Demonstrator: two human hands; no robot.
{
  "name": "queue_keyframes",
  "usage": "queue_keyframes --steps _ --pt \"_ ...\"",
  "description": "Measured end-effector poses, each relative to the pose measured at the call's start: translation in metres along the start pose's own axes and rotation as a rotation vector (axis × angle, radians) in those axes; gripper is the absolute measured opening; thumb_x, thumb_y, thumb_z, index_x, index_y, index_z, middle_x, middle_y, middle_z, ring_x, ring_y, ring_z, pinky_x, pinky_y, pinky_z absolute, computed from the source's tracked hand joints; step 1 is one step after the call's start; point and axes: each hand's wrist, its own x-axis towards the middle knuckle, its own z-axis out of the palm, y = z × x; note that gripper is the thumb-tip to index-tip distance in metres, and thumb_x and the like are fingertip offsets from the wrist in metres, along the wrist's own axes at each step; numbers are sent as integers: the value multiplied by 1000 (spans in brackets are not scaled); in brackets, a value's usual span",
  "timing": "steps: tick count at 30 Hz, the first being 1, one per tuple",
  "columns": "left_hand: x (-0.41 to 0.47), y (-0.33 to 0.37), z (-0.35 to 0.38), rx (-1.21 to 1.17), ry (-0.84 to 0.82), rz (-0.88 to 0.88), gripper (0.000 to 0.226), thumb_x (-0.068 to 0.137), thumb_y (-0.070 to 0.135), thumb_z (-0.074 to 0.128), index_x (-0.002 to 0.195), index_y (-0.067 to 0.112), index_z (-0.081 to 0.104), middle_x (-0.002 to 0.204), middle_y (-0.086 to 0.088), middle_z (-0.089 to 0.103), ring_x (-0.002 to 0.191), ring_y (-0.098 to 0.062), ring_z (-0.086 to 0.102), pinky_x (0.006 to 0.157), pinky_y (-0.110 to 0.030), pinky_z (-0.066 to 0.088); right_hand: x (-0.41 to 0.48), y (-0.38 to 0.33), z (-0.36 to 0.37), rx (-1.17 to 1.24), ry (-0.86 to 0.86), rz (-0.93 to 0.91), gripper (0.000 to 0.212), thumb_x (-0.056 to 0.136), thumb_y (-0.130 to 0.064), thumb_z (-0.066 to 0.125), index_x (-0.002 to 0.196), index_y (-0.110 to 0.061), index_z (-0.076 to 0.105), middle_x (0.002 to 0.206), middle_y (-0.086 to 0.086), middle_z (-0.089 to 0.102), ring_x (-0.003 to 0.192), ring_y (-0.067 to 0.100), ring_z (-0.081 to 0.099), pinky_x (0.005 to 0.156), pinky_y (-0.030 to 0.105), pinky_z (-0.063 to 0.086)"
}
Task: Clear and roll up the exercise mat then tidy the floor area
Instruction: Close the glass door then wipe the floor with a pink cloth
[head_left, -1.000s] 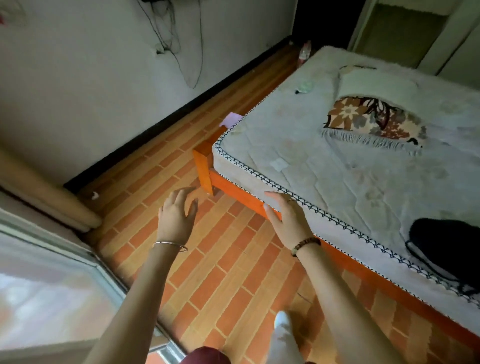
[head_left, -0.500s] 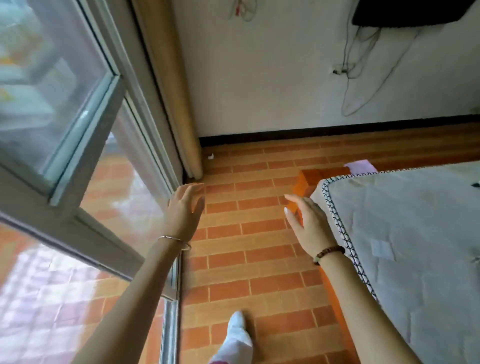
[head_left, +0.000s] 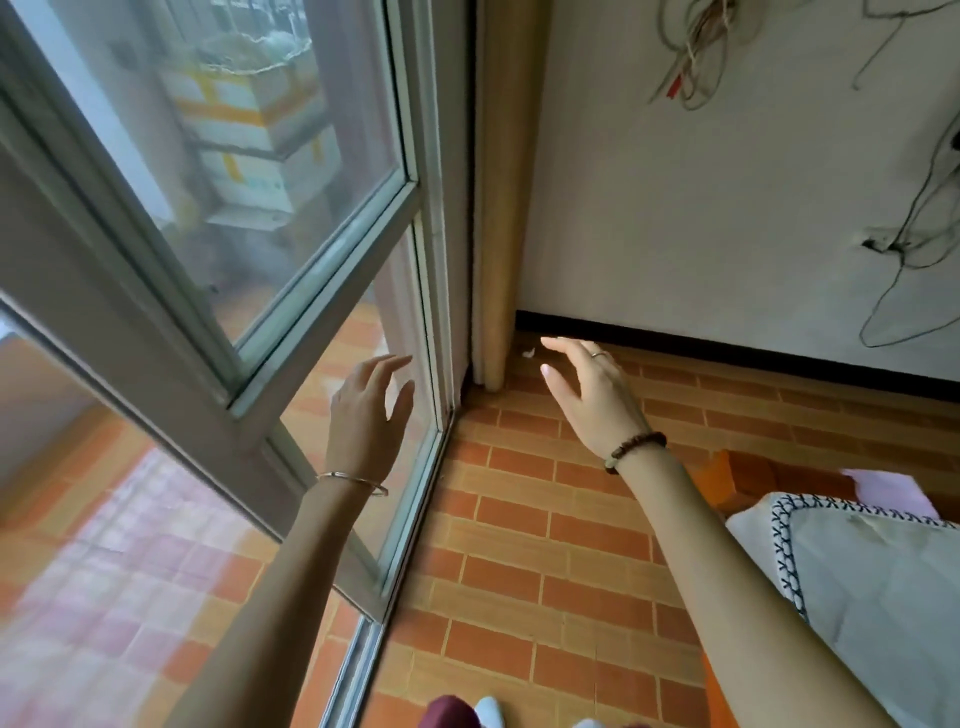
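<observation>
- Left hand (head_left: 369, 410) hangs in the air in front of the glass, fingers loosely spread and holding nothing; a thin bangle (head_left: 353, 480) sits on the wrist.
- Behind it a big window (head_left: 156, 364) in a pale frame swings inward at a slant.
- Just right of the window frame, a tan roll (head_left: 498, 208) stands upright in the corner of the room, its foot on the floor (head_left: 519, 545).
- It is plain, smooth and even in colour, and its top runs out of view. No mat lies flat anywhere in sight. This roll may be the exercise mat, already rolled, but I cannot tell for sure.
- If it is the mat, I would expect it to be light and soft, giving a little under a squeeze. Being tall, it would likely tip over if pulled by its top.
- The best hold looks like one hand wrapped round its middle and the other lower down.
- A small white scrap (head_left: 528, 353) lies on the floor beside the roll's foot.
- The right hand (head_left: 592, 395) reaches out near the scrap and the roll, touching neither, with fingers straight and empty. It wears a ring (head_left: 598, 355) and a bead bracelet (head_left: 636, 449).
- Loose wires (head_left: 909, 234) hang on the white wall.
- At the far right are the corner of an orange bed frame (head_left: 727, 473), a pink paper (head_left: 883, 488) and a grey mattress (head_left: 857, 571).
</observation>
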Motion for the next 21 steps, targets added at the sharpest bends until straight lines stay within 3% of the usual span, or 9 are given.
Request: queue_keyframes --steps 7,18,21 --pt "15 1 -26 59 168 -49 40 96 36 39 125 15 58 125 -6 59 115 -23 54 97 -39 45 67 -46 22 132 -82 -196 39 99 -35 44 135 -23 48 133 1 52 123 19 47 101 39 43" --pt "13 7 -59 244 367 -210 37 96 31 43 129 19 52 131 -5 53 119 -18 50 101 -37 44 139 -137 81 436 -278 -661 42 97 -33 47 135 -16 49 128 7 57 119 19 51 104 34 42" --pt "0 10 -64 299 452 -302 34 95 26 46 128 19 54 131 -4 53 117 -19 51 97 -42 46 142 -168 90 538 -328 -777 39 97 -27 50 133 -12 52 124 8 57 115 18 53 100 23 41"
